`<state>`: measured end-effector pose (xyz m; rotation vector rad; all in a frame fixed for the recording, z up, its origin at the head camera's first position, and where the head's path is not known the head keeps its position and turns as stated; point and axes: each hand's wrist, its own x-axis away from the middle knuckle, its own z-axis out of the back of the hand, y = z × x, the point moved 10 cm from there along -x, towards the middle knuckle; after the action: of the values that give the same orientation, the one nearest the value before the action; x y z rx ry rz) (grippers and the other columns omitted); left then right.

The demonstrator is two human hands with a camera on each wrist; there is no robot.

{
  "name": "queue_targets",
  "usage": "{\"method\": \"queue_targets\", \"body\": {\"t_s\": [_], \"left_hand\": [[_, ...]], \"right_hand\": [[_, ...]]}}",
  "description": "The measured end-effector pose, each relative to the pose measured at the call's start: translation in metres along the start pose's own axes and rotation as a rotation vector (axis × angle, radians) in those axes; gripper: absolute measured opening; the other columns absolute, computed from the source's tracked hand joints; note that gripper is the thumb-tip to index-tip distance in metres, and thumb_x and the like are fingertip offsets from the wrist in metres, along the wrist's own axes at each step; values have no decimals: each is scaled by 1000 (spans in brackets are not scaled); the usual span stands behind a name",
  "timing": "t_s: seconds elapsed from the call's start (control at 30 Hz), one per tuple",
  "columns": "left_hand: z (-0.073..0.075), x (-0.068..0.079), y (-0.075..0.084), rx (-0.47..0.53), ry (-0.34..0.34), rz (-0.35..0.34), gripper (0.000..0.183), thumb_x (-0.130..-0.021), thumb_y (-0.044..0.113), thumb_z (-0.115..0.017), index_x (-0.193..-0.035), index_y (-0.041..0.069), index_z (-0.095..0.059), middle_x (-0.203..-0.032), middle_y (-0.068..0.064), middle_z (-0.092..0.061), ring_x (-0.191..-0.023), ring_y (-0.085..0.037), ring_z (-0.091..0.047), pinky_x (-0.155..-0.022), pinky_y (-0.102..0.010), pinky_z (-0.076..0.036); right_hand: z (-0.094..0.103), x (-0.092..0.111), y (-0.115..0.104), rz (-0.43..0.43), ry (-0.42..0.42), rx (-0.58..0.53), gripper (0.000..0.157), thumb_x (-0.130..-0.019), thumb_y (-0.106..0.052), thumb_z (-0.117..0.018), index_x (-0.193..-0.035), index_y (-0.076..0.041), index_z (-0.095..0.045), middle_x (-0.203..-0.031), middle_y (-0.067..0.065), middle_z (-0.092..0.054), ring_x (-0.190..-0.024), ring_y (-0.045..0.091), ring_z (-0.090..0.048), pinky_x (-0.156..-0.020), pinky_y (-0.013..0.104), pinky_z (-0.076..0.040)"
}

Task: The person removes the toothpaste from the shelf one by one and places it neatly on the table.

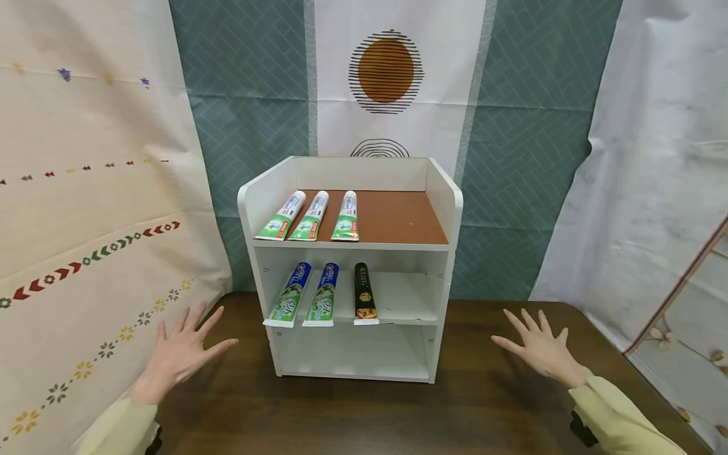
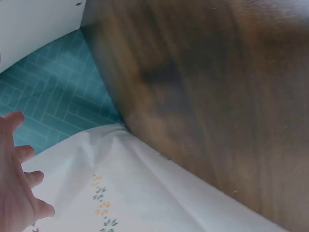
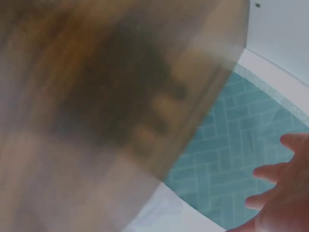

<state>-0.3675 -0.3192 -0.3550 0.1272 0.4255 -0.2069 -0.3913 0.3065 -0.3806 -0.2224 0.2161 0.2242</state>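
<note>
My left hand (image 1: 181, 354) hovers left of a white shelf unit (image 1: 352, 379), fingers spread and holding nothing. On the other side, my right hand (image 1: 540, 349) is spread in the same way, apart from the shelf. Three white-and-green toothpaste tubes lie on the brown top level, among them the right one (image 1: 345, 218). The middle level carries two blue-and-green toothpaste tubes, the left one (image 1: 289, 296) leaning out to the front edge, and one black toothpaste tube (image 1: 364, 294). Each wrist view shows only part of its hand (image 2: 19, 179) at the frame's edge.
The shelf stands on a dark wooden table (image 1: 352, 417). A cream patterned cloth (image 1: 102, 221) hangs at the left, a green-and-white curtain (image 1: 523, 189) behind, and a whitish cloth (image 1: 643, 164) at the right. The shelf's bottom level (image 1: 352, 351) lies below the tubes.
</note>
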Motion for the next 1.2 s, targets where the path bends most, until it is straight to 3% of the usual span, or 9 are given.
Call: {"method": "queue_targets", "body": {"t_s": [0.27,0.63,0.9,1.2], "left_hand": [[23,-14,6,-37,49,-38,78,-80,62,-50,-139,13,-35,-143,-21,-21,-127,-45,-12,-89,-68,4],[49,-35,13,-41,-20,-33,79,-81,64,-45,-141,13,-32,-142,-24,-21,-125,-47,-14,-86,-71,-2],[67,-46,15,-1,-33,-27,78,-82,62,-46,-141,12,-31,-142,-25,-18,-126,-46,-12,-86,-70,-5],[92,-64,23,-52,18,-76,78,-82,61,-48,-140,9,-33,-138,-27,-23,-122,-46,-20,-83,-68,-18]], "right_hand": [[23,-11,-3,17,-5,19,80,-86,-60,-42,-144,-9,-20,-137,35,-18,-120,59,-3,-74,77,3],[47,-23,-10,39,6,36,80,-86,-61,-42,-142,-6,-25,-135,36,-21,-120,58,-6,-74,78,-1],[65,-32,-18,29,14,37,81,-85,-62,-42,-142,-8,-25,-137,33,-21,-121,57,-7,-76,77,-3],[95,-44,-28,48,39,32,81,-85,-61,-44,-141,-7,-25,-137,31,-21,-122,55,-8,-81,74,-6]]}}
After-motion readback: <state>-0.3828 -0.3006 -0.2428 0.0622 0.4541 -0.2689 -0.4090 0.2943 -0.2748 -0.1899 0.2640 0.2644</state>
